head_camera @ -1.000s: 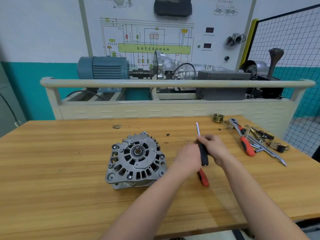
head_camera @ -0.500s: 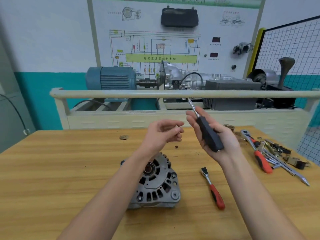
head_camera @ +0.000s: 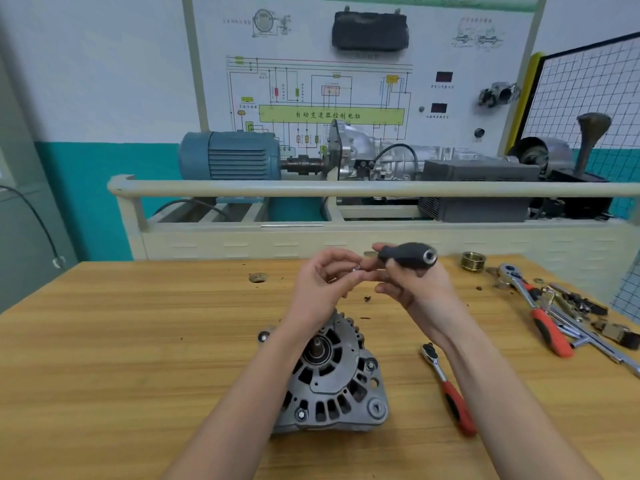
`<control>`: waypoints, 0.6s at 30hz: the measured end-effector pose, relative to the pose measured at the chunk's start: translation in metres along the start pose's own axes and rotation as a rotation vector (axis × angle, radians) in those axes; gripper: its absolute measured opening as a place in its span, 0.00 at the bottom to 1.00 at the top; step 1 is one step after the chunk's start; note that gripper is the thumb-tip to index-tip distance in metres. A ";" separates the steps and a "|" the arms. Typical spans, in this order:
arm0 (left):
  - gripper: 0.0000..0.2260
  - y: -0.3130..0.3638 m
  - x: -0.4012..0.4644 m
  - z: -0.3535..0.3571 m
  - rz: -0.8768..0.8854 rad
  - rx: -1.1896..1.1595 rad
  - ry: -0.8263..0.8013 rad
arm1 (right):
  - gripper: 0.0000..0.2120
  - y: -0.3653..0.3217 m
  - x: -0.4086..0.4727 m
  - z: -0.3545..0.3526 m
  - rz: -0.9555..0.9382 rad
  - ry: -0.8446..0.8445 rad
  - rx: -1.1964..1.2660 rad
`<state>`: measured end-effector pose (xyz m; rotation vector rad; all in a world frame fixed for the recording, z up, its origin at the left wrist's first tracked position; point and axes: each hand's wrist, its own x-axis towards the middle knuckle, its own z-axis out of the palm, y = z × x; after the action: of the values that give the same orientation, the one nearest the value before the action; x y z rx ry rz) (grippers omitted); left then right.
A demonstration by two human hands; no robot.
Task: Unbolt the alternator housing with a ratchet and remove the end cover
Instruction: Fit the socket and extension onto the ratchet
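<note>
A grey alternator [head_camera: 332,379] lies on the wooden table [head_camera: 121,358], its finned end cover facing up, partly hidden by my left forearm. Above and behind it my right hand [head_camera: 412,285] grips a black-handled driver [head_camera: 408,257] held level, butt end toward the right. My left hand [head_camera: 322,285] has its fingertips curled at the driver's tip, pinching a small metal piece there. A small ratchet with a red handle [head_camera: 450,393] lies on the table right of the alternator, untouched.
At the table's right edge lie a larger red-handled ratchet [head_camera: 540,317], several extension bars and sockets [head_camera: 588,327] and a brass threaded ring [head_camera: 473,261]. A round hole [head_camera: 258,278] sits in the tabletop at the back. A beige rail and trainer bench [head_camera: 346,188] stand behind.
My right hand has swung the driver from pointing up to level. My left hand has closed in on its tip. Both hands sit a little lower in view.
</note>
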<state>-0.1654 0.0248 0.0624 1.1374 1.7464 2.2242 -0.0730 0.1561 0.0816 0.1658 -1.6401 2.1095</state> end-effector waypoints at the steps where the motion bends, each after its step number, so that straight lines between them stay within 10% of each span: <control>1: 0.10 -0.001 0.000 0.000 0.009 0.003 -0.006 | 0.20 -0.001 0.001 0.002 -0.040 0.036 -0.075; 7: 0.06 -0.003 0.002 -0.002 -0.074 -0.164 0.020 | 0.13 -0.015 0.016 0.008 -0.166 0.355 -0.328; 18: 0.07 0.004 0.009 -0.014 -0.381 -0.690 0.004 | 0.23 -0.025 0.033 0.051 -0.296 0.241 0.352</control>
<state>-0.1789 0.0165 0.0692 0.5850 0.9347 2.2728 -0.1012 0.1220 0.1302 0.2388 -1.0309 2.0755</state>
